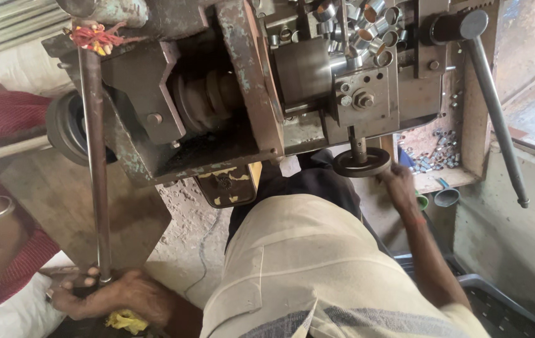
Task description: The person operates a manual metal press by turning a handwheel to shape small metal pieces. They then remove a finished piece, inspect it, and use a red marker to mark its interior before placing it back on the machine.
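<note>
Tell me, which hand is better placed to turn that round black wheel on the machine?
The right hand: it already touches the handwheel's rim. The left hand is far off, gripping the long lever rod's lower end.

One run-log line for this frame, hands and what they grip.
left hand: gripping long lever rod low end | right hand: on round handwheel | lathe-like machine: metal rings piled on top

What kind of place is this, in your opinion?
Probably a small metalworking workshop. A worn lathe-like machine fills the view, short metal tube pieces are heaped behind it, and the right hand is at its handwheel while the left hand grips a long lever.
</note>
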